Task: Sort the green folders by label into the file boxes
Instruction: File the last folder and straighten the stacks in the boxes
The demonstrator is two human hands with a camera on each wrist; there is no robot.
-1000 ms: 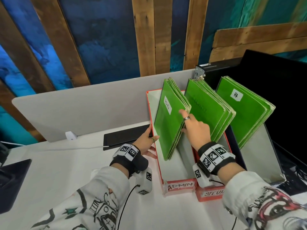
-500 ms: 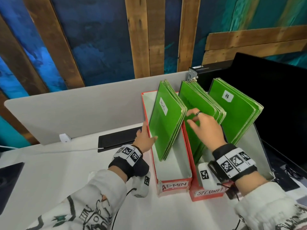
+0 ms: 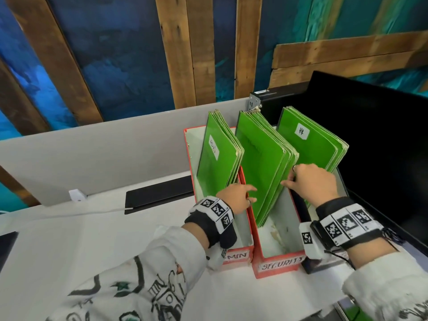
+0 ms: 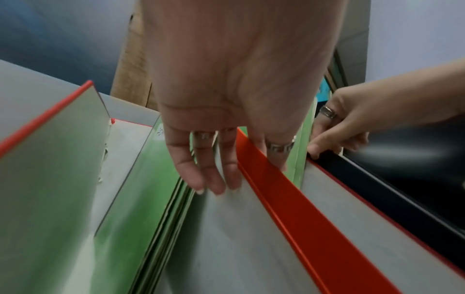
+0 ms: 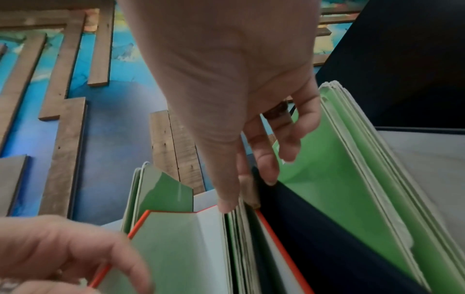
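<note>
Three file boxes stand side by side: a red one labelled ADMIN (image 3: 237, 255), a red one labelled SECURITY (image 3: 280, 266) and a dark one (image 3: 312, 266). Each holds a leaning stack of green folders: the ADMIN stack (image 3: 217, 163), the middle stack (image 3: 261, 163) and the stack labelled HR (image 3: 310, 147). My left hand (image 3: 251, 194) straddles the red wall (image 4: 289, 208) between the two red boxes, fingers straight (image 4: 214, 183). My right hand (image 3: 289, 181) pinches the right edge of the middle stack (image 5: 241, 228), with the thumb (image 5: 227, 204) in front and the other fingers behind.
A grey partition (image 3: 92, 154) runs behind the boxes. A flat black device (image 3: 159, 193) and a small white plug (image 3: 75, 195) lie on the white desk to the left. A black screen (image 3: 382, 147) stands close on the right.
My right hand left the ADMIN stack, crossed to the middle stack and slid down its right edge. My left hand moved from outside the ADMIN box onto the wall between the red boxes.
</note>
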